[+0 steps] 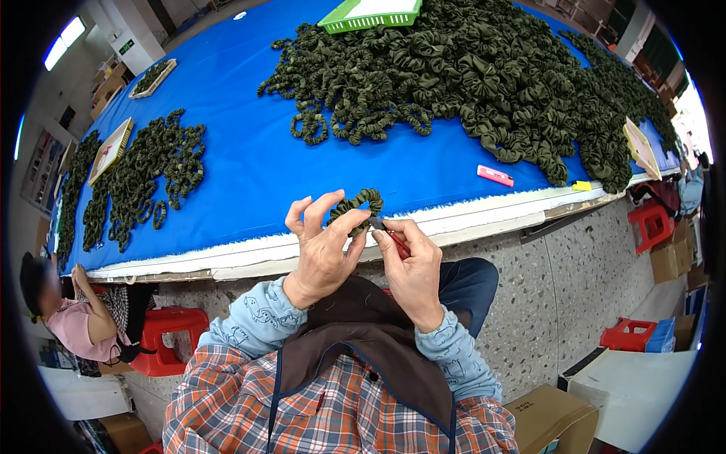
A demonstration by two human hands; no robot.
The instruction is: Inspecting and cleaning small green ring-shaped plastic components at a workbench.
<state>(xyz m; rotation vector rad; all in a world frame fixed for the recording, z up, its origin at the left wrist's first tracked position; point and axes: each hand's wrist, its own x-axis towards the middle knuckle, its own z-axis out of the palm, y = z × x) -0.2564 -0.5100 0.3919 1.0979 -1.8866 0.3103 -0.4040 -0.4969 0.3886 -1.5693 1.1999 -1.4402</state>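
My left hand [319, 253] pinches a dark green scrunchie [369, 197] just off the near table edge, with the ring standing up past the fingers. Small red-handled snips [398, 244] are gripped in my right hand [417, 276]. Their dark tip touches or nearly touches the scrunchie's lower right side, and the fingers partly cover the blades. Beyond my hands, a large heap of dark green scrunchies [484, 76] covers the far middle and right of the blue-covered table [234, 151].
A green basket [370, 25] sits at the heap's far side. A pink lighter [495, 175] and a yellow block [581, 185] lie near the front edge. More scrunchies [144, 181] lie left beside a shallow tray [111, 151]. Another person [83, 314] sits far left; red stools [170, 340] stand about.
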